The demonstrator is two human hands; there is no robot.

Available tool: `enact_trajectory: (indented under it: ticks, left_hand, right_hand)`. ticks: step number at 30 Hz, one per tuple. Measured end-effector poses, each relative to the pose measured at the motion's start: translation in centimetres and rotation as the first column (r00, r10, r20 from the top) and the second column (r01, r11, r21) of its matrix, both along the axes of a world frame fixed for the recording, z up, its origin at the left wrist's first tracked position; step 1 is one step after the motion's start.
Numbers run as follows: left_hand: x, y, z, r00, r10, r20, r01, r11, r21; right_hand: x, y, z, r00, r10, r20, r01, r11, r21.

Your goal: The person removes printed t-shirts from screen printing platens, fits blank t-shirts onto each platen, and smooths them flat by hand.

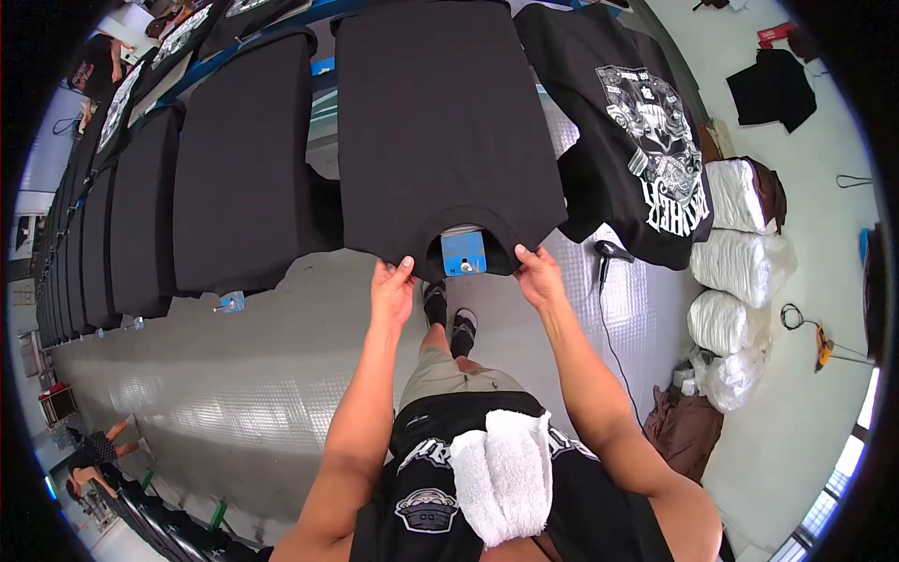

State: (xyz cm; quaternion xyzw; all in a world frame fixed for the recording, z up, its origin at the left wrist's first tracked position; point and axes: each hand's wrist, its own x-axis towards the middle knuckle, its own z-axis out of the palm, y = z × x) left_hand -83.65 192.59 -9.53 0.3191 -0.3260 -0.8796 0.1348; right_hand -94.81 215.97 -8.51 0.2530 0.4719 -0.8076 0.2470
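Note:
A plain black T-shirt [445, 112] lies stretched flat over a board, its neck opening toward me. My left hand [393, 288] pinches the shirt's edge left of the collar, thumb on top. On the other side of the collar, my right hand [539, 274] grips the cloth the same way. Through the neck opening shows a blue metal bracket [464, 251] with a bolt. Just to the right hangs a black shirt with a white print [660, 140]; lettering runs along the print's lower part.
More boards with black shirts [239, 178] line up to the left. Right of me, a hair-dryer-like tool [613, 251] trails a cord to the floor. Wrapped white bundles [735, 262] are stacked by the wall, above brown cloth [688, 431]. Other people [94, 459] are in the background.

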Motion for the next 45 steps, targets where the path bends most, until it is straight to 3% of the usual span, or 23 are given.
enact_trajectory:
  ticks: [3,9,21,40,45]
  left_hand:
    - [0.9,-0.9,-2.3,0.994,-0.108,0.004,0.108,0.993,0.048]
    - [1.4,-0.9,0.7,0.995,-0.086,-0.051,0.087,0.996,0.025]
    - [2.8,-1.0,0.4,0.99,-0.087,-0.107,0.087,0.996,-0.005]
    - [5.9,1.2,-0.9,0.999,-0.03,-0.041,0.029,0.999,-0.033]
    - [5.4,1.2,-5.6,1.0,-0.002,0.025,0.002,1.0,-0.009]
  right_hand:
    - [0.6,2.2,-2.3,0.986,0.149,-0.077,-0.154,0.986,-0.07]
    - [1.1,2.7,0.1,0.931,0.206,-0.3,-0.171,0.975,0.14]
    - [1.9,4.3,-0.5,0.931,0.209,-0.297,-0.195,0.978,0.079]
    - [4.4,6.1,-0.8,0.92,0.29,-0.263,-0.248,0.951,0.183]
    - [3.6,5.7,-4.6,0.935,0.319,-0.153,-0.268,0.92,0.285]
